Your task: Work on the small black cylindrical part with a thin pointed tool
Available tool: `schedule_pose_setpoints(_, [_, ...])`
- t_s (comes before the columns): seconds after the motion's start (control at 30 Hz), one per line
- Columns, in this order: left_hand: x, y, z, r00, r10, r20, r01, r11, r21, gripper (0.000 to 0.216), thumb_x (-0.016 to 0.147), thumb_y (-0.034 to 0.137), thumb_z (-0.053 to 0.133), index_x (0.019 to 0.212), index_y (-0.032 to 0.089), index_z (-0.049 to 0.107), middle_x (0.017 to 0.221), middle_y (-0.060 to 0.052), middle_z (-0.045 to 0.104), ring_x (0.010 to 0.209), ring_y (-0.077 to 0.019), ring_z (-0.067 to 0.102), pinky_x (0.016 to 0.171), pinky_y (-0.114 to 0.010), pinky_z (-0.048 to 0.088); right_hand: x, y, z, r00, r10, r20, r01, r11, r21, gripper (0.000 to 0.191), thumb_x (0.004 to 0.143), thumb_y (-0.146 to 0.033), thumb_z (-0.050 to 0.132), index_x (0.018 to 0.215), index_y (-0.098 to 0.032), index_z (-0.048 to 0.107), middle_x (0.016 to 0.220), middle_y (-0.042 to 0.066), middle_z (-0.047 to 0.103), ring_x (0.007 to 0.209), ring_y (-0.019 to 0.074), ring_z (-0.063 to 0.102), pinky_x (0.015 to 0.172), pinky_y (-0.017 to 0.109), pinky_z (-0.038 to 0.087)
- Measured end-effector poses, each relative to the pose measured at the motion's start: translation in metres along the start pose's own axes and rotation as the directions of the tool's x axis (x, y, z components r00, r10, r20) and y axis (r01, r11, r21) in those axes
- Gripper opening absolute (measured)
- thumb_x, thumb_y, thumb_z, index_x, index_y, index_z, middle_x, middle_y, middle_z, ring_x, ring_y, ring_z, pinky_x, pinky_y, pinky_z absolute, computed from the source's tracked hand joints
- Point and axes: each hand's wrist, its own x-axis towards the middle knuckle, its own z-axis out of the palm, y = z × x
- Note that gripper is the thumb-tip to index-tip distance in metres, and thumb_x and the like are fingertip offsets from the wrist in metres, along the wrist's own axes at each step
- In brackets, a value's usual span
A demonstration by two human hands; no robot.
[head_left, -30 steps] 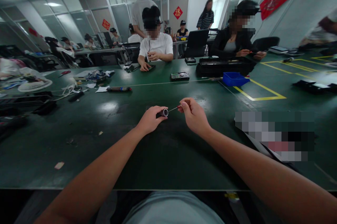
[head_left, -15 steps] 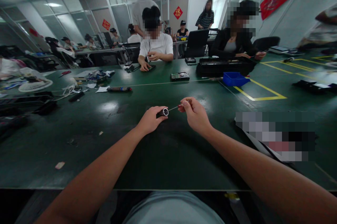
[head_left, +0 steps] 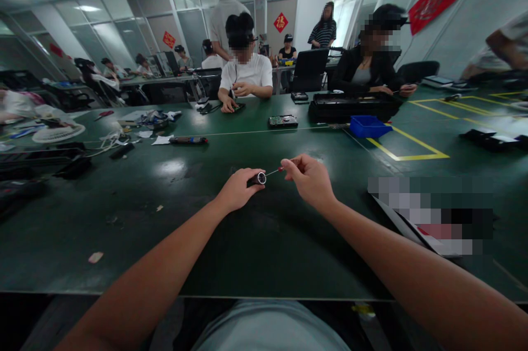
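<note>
My left hand (head_left: 237, 190) is closed around a small dark cylinder with a silver ring end (head_left: 259, 178), held just above the green table (head_left: 264, 230). My right hand (head_left: 310, 179) pinches a thin screwdriver with a red handle (head_left: 277, 170). Its metal tip points left at the cylinder's silver end and touches or nearly touches it. Both forearms reach out from the table's near edge.
A blurred flat object (head_left: 429, 213) lies to the right of my right hand. Farther back are a blue bin (head_left: 367, 125), a black tray (head_left: 350, 106), a hard drive (head_left: 282, 121) and scattered cables and tools (head_left: 124, 142) at the left. Several people sit across the table.
My hands stay nearly still with the screwdriver at the cylinder. The view has shifted slightly, so the scene sits a little lower.
</note>
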Motion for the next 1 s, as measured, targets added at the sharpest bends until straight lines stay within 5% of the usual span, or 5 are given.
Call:
schedule_pose_setpoints(0.2, [0.001, 0.003, -0.001, 1.000, -0.008, 0.018, 0.008, 1.000, 0.017, 0.036, 0.086, 0.026, 0.068, 0.122, 0.022, 0.064, 0.112, -0.006, 0.068, 0.104, -0.0236, 0.060, 0.095, -0.040, 0.045, -0.001, 0.003, 0.001, 0.996, -0.080, 0.045, 0.076, 0.993, 0.086, 0.016, 0.091, -0.034, 0.051, 0.096, -0.022, 0.060, 0.078, 0.002, 0.070, 0.072, 0.0189, 0.066, 0.068, 0.033, 0.049])
schedule_pose_setpoints(0.43, [0.001, 0.003, 0.000, 1.000, 0.000, 0.012, -0.001, 1.000, 0.015, 0.035, 0.085, 0.025, 0.069, 0.120, 0.022, 0.065, 0.111, -0.005, 0.068, 0.103, -0.0234, 0.060, 0.094, -0.038, 0.045, -0.001, 0.008, 0.004, 0.997, -0.079, 0.001, 0.079, 0.996, 0.043, 0.022, 0.095, -0.041, 0.046, 0.092, -0.023, 0.059, 0.069, -0.001, 0.060, 0.065, 0.0175, 0.058, 0.063, 0.032, 0.045])
schedule_pose_setpoints(0.77, [0.002, 0.003, -0.002, 0.995, 0.082, -0.051, -0.082, 0.997, 0.002, 0.040, 0.089, 0.026, 0.066, 0.128, 0.024, 0.059, 0.116, -0.005, 0.066, 0.109, -0.0213, 0.058, 0.097, -0.037, 0.043, 0.013, 0.028, 0.015, 0.968, 0.234, 0.085, -0.235, 0.748, 0.620, 0.025, 0.090, -0.046, 0.054, 0.086, -0.022, 0.059, 0.075, 0.003, 0.062, 0.068, 0.0175, 0.062, 0.077, 0.040, 0.058])
schedule_pose_setpoints(0.87, [0.003, 0.001, -0.002, 0.992, 0.118, -0.034, -0.116, 0.992, 0.055, 0.039, 0.089, 0.026, 0.066, 0.127, 0.025, 0.059, 0.115, -0.004, 0.067, 0.106, -0.0216, 0.057, 0.095, -0.038, 0.043, 0.019, 0.034, 0.011, 0.935, 0.319, 0.153, -0.339, 0.678, 0.653, 0.024, 0.092, -0.042, 0.051, 0.079, -0.023, 0.056, 0.067, 0.002, 0.058, 0.062, 0.0177, 0.059, 0.075, 0.042, 0.058])
schedule_pose_setpoints(1.0, [0.004, -0.003, -0.001, 0.998, 0.060, 0.024, -0.063, 0.992, 0.106, 0.036, 0.088, 0.026, 0.068, 0.124, 0.024, 0.062, 0.110, -0.004, 0.068, 0.101, -0.0224, 0.058, 0.092, -0.039, 0.043, 0.022, 0.037, 0.009, 0.943, 0.325, 0.069, -0.293, 0.716, 0.633, 0.022, 0.089, -0.043, 0.057, 0.079, -0.023, 0.057, 0.070, 0.001, 0.058, 0.062, 0.0154, 0.057, 0.069, 0.036, 0.057])
